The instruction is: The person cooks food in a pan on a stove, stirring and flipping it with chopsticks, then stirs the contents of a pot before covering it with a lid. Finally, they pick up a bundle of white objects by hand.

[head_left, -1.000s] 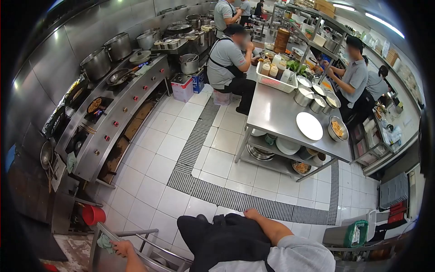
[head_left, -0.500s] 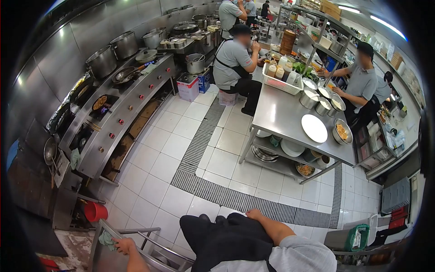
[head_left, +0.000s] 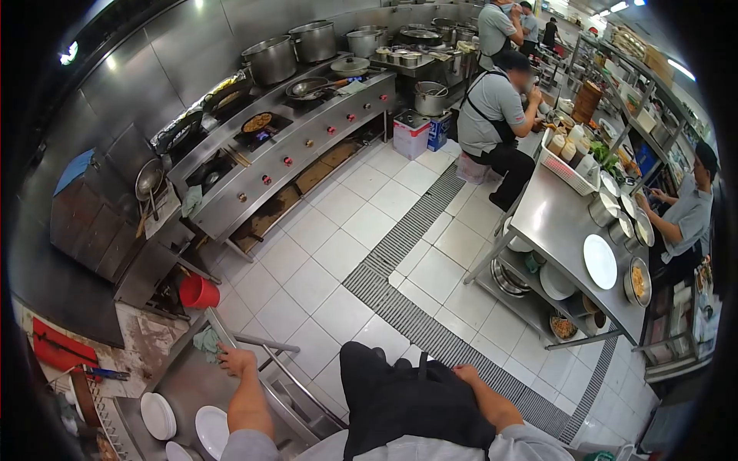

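Note:
My left hand (head_left: 237, 361) reaches over a metal work surface (head_left: 184, 384), its fingers bent at the edge of a crumpled green cloth (head_left: 206, 343). The cloth lies near the corner of that surface, and the fingertips are partly hidden. Nearer to my body, a stack of white plates (head_left: 157, 416) and another white plate (head_left: 212, 430) stand on the same surface. My right hand (head_left: 466, 373) hangs in front of my black apron (head_left: 411, 407) with its fingers curled in. Nothing shows in it.
Along the wall runs a stove (head_left: 292, 154) with pots and a lit burner under a pan (head_left: 261, 123). A red bucket (head_left: 199, 291) stands by the metal surface. A floor drain (head_left: 407, 307) crosses the tiles. Co-workers are around a steel table (head_left: 561, 223) at right.
My view has swung left and down, bringing the plates on the metal surface into sight. My left hand stays by the green cloth; my right hand remains curled before the apron.

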`<state>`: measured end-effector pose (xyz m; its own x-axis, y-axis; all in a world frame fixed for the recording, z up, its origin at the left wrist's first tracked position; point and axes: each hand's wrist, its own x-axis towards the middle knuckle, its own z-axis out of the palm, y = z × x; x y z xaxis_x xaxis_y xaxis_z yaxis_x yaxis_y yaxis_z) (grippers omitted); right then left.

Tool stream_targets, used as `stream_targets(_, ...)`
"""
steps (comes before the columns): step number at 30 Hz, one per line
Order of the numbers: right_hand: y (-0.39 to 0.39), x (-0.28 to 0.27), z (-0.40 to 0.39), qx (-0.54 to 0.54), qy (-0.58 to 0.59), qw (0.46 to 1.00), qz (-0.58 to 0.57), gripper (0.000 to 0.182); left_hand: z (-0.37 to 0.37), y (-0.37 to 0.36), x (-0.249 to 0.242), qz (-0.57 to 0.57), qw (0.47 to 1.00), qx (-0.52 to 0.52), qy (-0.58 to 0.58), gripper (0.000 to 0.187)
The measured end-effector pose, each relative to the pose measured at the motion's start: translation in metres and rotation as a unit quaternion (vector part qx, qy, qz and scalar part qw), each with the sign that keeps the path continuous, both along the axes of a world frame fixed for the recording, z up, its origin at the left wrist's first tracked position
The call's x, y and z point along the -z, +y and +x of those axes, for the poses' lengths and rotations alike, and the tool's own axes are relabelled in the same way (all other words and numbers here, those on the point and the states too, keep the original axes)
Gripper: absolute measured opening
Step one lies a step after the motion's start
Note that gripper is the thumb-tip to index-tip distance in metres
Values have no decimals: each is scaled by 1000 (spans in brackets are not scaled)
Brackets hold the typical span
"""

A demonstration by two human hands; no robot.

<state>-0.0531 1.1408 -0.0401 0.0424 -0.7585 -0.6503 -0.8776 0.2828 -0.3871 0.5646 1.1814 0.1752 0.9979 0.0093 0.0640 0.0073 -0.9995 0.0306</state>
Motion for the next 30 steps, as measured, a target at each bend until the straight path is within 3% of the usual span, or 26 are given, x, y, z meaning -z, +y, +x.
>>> stream_targets(2,0,-17,3,41,-40,998,21,33,-5,-1,-9,-6,1000,6,27,71)
stream_targets(12,-1,-14,3,3,-22,1000,8,35,5,2,5,-17,1000,-5,10,71)
stream_targets(18,0,6,-2,-6,-12,1000,2,32,-6,0,-14,1,999,6,43,70)
stream_targets(30,3,-18,1,19,-34,999,16,30,-2,-2,-7,-3,999,0,32,70)
